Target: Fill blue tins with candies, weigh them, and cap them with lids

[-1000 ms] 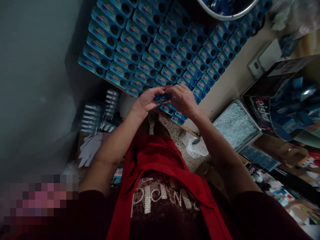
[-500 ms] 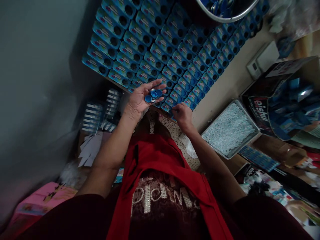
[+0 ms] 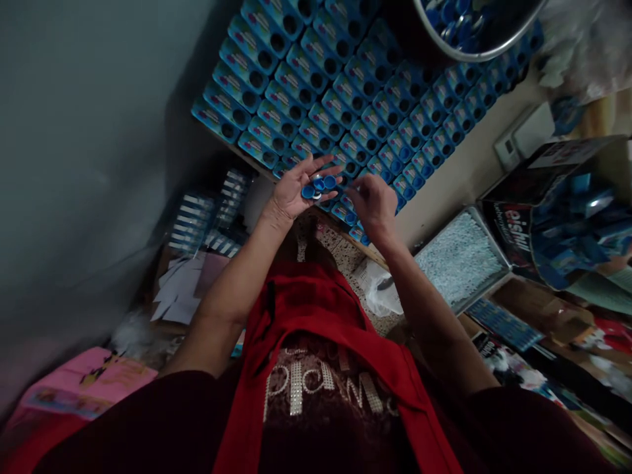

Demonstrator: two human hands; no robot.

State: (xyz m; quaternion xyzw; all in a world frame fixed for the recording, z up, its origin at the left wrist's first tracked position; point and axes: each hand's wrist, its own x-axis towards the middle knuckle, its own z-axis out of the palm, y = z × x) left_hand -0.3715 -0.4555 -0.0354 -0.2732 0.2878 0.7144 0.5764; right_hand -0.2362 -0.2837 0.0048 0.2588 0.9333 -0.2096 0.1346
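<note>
Several small round blue caps [image 3: 319, 186], a few with pale silvery sides, lie in the upturned palm of my left hand [image 3: 291, 191], its fingers stretched out. Close by on the right, my right hand [image 3: 376, 204] has its fingers bent together in a pinch. Its fingertips are blurred, so whatever they hold cannot be made out. Beneath and beyond both hands are rows of blue printed packs [image 3: 323, 118], each with a round hole at one end. In some packs near my right hand, the holes have blue discs in them; many farther ones look dark.
A metal-rimmed pot [image 3: 474, 58] of blue caps stands on the packs. To the right are a tray [image 3: 498, 247] of pale granules, a carton [image 3: 511, 227] of blue pieces and a white device [image 3: 508, 148]. Stacked packs [image 3: 192, 220] sit at left, beside a grey wall [image 3: 89, 164].
My right hand has lifted from the near packs and come closer to my left palm. The caps still lie in my left hand. The whole view has shifted slightly.
</note>
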